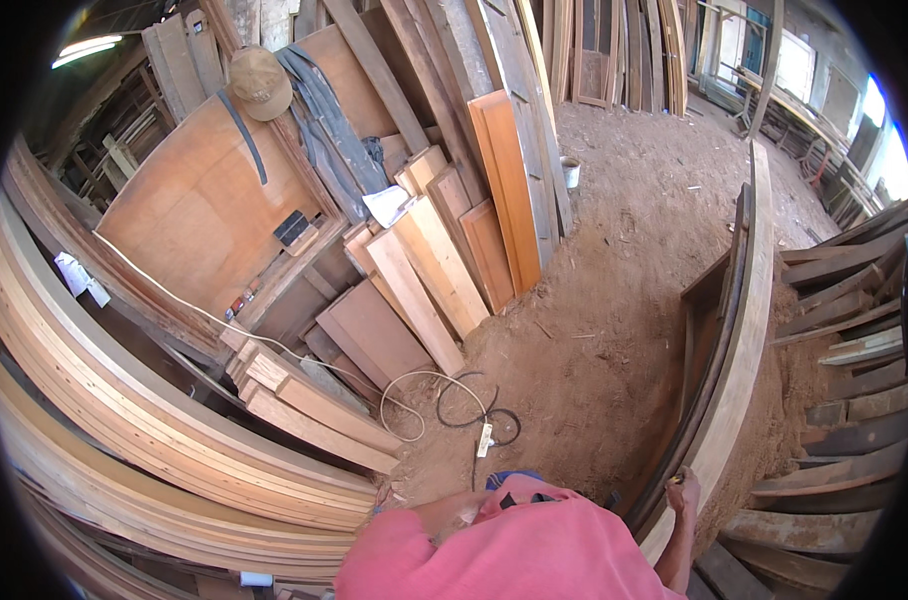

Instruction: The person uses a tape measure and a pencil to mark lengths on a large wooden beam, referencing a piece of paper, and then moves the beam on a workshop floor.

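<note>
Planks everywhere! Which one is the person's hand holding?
The long pale plank standing on edge at the right. The right hand grips its near end. The other planks lean on the wall or lie stacked, untouched.

Hands: we count one in view, the right hand (685, 493), gripping the long plank (744, 340); the left does not show.
Long plank: one, standing on edge on the sawdust floor (614, 300).
Caps: one, a tan cap (259, 82), hanging above the plywood sheet (199, 215).
Plywood sheets: one large, leaning left of the long plank.
Power strips: one white power strip (484, 439), on the floor left of the long plank.
Cables: two we can tell apart, a white cable (414, 385) and a black cable (469, 410), looped beside the power strip.
Buckets: one small bucket (571, 172), far beyond the long plank.
Leaning boards: too many to count surely.
</note>
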A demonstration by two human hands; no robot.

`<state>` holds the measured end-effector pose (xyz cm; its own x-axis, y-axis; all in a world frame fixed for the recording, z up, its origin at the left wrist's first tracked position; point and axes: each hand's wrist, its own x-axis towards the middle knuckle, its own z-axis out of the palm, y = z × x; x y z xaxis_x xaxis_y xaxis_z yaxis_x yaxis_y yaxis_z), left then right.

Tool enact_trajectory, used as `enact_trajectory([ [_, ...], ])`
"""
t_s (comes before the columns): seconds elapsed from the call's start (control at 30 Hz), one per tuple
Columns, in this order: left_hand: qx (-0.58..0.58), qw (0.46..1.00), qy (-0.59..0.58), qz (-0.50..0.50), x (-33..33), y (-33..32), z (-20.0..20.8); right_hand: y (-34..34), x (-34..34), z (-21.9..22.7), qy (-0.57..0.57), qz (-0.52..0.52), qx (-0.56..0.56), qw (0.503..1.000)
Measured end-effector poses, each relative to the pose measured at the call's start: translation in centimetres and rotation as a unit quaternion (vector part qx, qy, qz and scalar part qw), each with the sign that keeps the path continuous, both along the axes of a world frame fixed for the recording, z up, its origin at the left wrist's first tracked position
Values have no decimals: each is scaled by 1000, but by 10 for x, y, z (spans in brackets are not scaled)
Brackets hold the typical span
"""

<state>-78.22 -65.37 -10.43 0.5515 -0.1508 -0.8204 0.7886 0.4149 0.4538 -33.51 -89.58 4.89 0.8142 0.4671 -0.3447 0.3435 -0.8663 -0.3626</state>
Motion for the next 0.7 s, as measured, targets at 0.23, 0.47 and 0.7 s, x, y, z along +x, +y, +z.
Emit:
enact_trajectory([
  [0.23,23,994,-15,102,82,-16,-5,52,-21,18,89,174,32,980],
  [0.47,-9,982,-3,189,110,10,-1,102,-26,1,196,299,-36,933],
  [0.7,-73,967,3,245,132,97,-21,195,14,-17,215,307,-28,927],
])
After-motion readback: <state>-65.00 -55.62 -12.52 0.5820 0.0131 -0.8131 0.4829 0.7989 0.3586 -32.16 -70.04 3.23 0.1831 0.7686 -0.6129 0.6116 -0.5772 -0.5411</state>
